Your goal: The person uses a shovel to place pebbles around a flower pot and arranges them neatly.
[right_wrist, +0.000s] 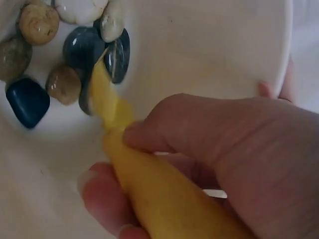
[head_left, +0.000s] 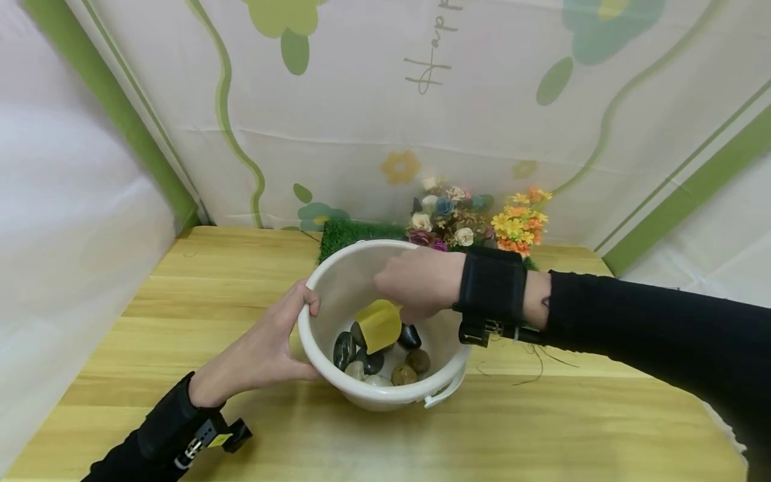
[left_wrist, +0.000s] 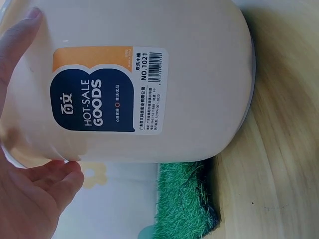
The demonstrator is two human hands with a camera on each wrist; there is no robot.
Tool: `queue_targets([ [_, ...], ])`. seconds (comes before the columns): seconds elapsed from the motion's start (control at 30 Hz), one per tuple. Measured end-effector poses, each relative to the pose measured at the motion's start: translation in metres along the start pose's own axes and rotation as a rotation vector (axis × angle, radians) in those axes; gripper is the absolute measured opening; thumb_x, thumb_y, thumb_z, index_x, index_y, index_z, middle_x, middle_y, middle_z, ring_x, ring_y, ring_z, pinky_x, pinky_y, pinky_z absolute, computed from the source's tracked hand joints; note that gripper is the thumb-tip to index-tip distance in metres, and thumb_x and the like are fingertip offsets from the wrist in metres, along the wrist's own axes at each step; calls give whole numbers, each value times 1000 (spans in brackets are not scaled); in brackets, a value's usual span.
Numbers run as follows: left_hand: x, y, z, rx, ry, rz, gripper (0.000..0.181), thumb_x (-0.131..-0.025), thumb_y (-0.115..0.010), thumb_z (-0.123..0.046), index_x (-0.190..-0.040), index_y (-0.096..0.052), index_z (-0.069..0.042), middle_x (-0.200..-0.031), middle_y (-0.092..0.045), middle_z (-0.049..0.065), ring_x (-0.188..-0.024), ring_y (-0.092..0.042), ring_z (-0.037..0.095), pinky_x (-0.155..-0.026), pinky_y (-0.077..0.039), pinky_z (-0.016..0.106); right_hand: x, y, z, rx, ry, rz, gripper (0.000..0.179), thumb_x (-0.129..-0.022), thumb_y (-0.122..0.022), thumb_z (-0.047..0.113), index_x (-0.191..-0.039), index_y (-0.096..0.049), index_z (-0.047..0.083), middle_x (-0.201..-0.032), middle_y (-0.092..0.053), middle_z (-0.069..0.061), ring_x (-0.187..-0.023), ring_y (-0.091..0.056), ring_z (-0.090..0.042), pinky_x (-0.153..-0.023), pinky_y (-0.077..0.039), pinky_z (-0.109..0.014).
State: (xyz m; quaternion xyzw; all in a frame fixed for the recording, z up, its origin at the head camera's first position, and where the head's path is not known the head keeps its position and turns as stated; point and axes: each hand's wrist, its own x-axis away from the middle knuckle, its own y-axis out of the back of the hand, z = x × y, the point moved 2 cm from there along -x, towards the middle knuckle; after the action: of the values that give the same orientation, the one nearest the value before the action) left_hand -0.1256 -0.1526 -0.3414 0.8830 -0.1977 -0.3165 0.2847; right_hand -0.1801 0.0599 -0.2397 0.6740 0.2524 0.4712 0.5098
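A white bucket (head_left: 391, 395) stands on the wooden table. My left hand (head_left: 271, 341) grips its left rim, with fingers hooked over the edge and the thumb along the outer wall. In the left wrist view a printed label (left_wrist: 107, 92) shows on the bucket's side. Inside the bucket, my right hand (head_left: 421, 278) holds a yellow shovel (right_wrist: 144, 179) by its handle. Several smooth stones lie on the bucket floor, among them a black stone (head_left: 409, 336), a brown stone (head_left: 403, 375) and a white stone (head_left: 377, 380). The shovel's blade (head_left: 379, 325) overlaps the dark stones.
Behind the bucket is a green turf mat (head_left: 361, 234). Mixed artificial flowers (head_left: 446, 214) and yellow-orange flowers (head_left: 521, 221) stand beside it at the back. A printed curtain (head_left: 337, 120) hangs behind the table. Thin dark strands (head_left: 539, 368) lie right of the bucket.
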Motion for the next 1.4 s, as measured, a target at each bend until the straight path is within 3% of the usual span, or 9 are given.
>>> queue_targets([
  [0.2, 0, 0, 0, -10, -10, -7, 70, -61, -82, -45, -101, -33, -15, -119, -40, 5, -109, -45, 23, -74, -48, 35, -9, -7, -1, -75, -34, 112, 17, -78, -58, 6, -72, -45, 15, -57, -34, 6, -45, -33, -7, -47, -32, -23],
  [0.4, 0, 0, 1, -1, 16, 16, 71, -60, -82, -45, -101, -32, -16, -123, -39, 6, -112, -43, 23, -75, -48, 36, -16, -11, -5, -120, -13, 119, 24, -79, -55, 5, -66, -38, 15, -53, -26, 5, -43, -25, -8, -46, -27, -24],
  [0.77, 0, 0, 1, -1, 17, 19, 70, -61, -81, -46, -101, -31, -17, -123, -38, 5, -114, -42, 23, -77, -48, 35, -26, -13, -2, -137, -37, 189, 24, -82, -55, 9, -65, -41, 15, -50, -31, 5, -40, -34, -8, -45, -32, -23],
  [0.97, 1, 0, 2, 8, 12, 16, 69, -62, -81, -45, -100, -32, -16, -124, -38, 5, -114, -42, 23, -76, -49, 35, -38, -28, -14, -165, 34, 170, 23, -82, -57, 11, -65, -42, 14, -50, -35, 3, -41, -39, -10, -45, -33, -25],
  [1.13, 0, 0, 1, 4, -1, 8, 69, -61, -81, -45, -100, -32, -16, -129, -37, 5, -118, -40, 23, -79, -48, 37, -55, -57, -39, -213, 113, 133, 30, -83, -56, 16, -59, -38, 17, -49, -28, 3, -39, -28, -11, -44, -25, -26],
  [1.23, -3, 3, -14, 11, -21, -11, 70, -58, -85, -36, -98, -33, -12, -127, -39, 8, -116, -42, 27, -78, -48, 39, -60, -65, -47, -246, 147, 130, 35, -84, -55, 18, -55, -35, 19, -48, -23, 4, -39, -21, -12, -44, -22, -26],
  [1.4, -3, 2, -9, 7, -16, -4, 70, -59, -84, -39, -99, -33, -14, -127, -38, 7, -117, -41, 25, -77, -49, 37, -66, -73, -57, -268, 175, 154, 39, -85, -56, 23, -52, -36, 18, -46, -25, 3, -37, -23, -13, -43, -22, -25],
])
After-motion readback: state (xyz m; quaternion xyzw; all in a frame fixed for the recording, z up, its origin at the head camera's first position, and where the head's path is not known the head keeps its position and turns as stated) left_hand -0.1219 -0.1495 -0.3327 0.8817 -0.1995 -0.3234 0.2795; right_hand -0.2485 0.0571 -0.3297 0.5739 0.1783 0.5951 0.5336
